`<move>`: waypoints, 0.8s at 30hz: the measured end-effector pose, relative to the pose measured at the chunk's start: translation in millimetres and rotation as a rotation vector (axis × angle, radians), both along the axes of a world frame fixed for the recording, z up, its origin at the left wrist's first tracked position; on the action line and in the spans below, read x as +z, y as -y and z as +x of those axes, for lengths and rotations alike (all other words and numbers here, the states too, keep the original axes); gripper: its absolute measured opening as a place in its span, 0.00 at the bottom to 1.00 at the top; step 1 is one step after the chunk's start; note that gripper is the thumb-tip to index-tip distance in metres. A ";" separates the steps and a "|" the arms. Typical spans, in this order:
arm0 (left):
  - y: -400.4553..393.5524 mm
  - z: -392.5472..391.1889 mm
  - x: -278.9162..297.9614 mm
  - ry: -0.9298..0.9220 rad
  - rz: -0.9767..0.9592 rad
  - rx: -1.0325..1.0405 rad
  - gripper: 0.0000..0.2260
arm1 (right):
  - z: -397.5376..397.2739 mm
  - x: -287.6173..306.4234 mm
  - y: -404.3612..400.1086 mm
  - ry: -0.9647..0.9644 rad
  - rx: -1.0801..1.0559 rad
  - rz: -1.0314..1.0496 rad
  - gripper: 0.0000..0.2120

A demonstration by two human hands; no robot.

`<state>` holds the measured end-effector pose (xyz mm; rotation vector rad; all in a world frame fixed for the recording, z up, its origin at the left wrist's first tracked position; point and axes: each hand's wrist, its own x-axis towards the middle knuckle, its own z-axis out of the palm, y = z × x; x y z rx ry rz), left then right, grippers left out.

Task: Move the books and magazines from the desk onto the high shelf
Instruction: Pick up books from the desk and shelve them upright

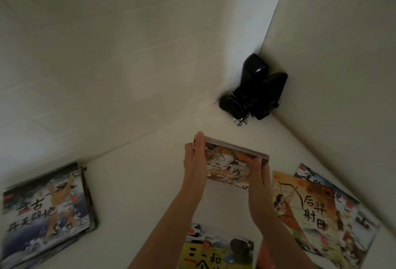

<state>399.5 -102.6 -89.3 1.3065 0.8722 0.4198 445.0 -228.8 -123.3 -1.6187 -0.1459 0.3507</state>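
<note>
Your left hand (196,157) and right hand (260,177) clamp small stack of picture books (230,164) by its side edges, fingers curled round both edges. Stack sits over middle of white tabletop (139,183), short of back wall. Left: blue-cover pile (46,211) near left edge. Right: orange archer book (304,208) overlapping another book (351,208) along right wall. Yellow book (216,249) near front, under your forearms. Black speakers (257,88) fill back corner. Bare surface between stack and left pile.
</note>
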 end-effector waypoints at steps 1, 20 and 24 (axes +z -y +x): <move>-1.8 -3.8 -5.3 0.017 0.010 -0.042 0.20 | -0.8 -7.3 5.6 0.052 0.063 -0.025 0.20; -169.5 -306.2 -15.2 -0.710 0.485 0.432 0.13 | -189.7 5.4 -190.8 0.248 0.845 -0.491 0.12; -201.7 -339.4 -27.5 -0.820 0.502 0.418 0.15 | -221.9 0.2 -232.2 0.312 0.880 -0.562 0.10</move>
